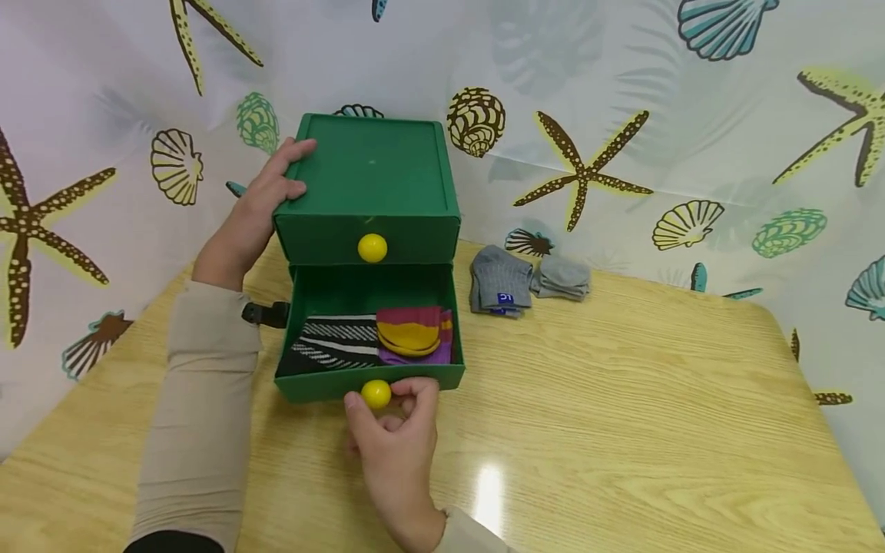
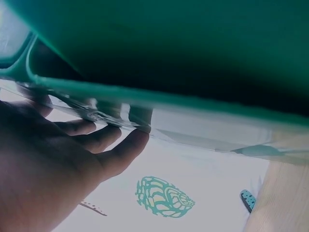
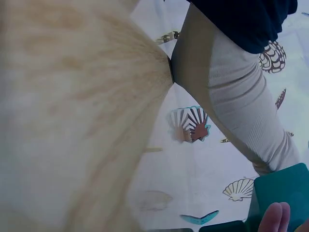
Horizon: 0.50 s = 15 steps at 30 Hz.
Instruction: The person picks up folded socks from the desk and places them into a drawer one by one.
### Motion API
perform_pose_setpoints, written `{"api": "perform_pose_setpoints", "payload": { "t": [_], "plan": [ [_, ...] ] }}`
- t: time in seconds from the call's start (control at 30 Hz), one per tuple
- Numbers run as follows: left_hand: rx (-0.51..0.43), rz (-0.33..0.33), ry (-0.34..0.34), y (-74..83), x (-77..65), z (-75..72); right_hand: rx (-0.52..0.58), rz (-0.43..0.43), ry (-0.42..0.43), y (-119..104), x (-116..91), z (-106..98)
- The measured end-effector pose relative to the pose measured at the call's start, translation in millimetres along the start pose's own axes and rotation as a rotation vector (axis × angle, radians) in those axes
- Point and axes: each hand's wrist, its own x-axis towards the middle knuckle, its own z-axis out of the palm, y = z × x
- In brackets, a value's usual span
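A green two-drawer box (image 1: 373,165) stands on the table, its upper drawer closed and its lower drawer (image 1: 304,389) pulled out. In that drawer lie black-and-white patterned socks (image 1: 335,338) beside folded maroon, yellow and purple socks (image 1: 408,334). My right hand (image 1: 397,445) has thumb and forefinger on either side of the lower yellow knob (image 1: 376,394), pinching it. My left hand (image 1: 259,203) rests against the box's upper left edge, with some fingers on the top. The left wrist view shows several fingers extended along the box's side.
Two bundles of grey socks, a darker one (image 1: 501,280) and a lighter one (image 1: 561,276), lie right of the box. An upper yellow knob (image 1: 372,248) sits on the closed drawer. A curtain (image 1: 415,46) printed with shells and starfish hangs behind the wooden table (image 1: 622,399).
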Motion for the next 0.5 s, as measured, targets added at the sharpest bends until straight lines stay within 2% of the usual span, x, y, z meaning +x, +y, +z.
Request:
{"api": "perform_pose_setpoints", "payload": {
  "t": [0.23, 0.5],
  "plan": [
    [0.001, 0.008, 0.003, 1.7, 0.7, 1.2, 0.042, -0.041, 0.047, 4.1, 7.4, 6.9],
    [-0.003, -0.001, 0.008, -1.0, 0.4, 1.7, 0.122, -0.044, 0.100, 11.5, 12.7, 12.4]
  ]
}}
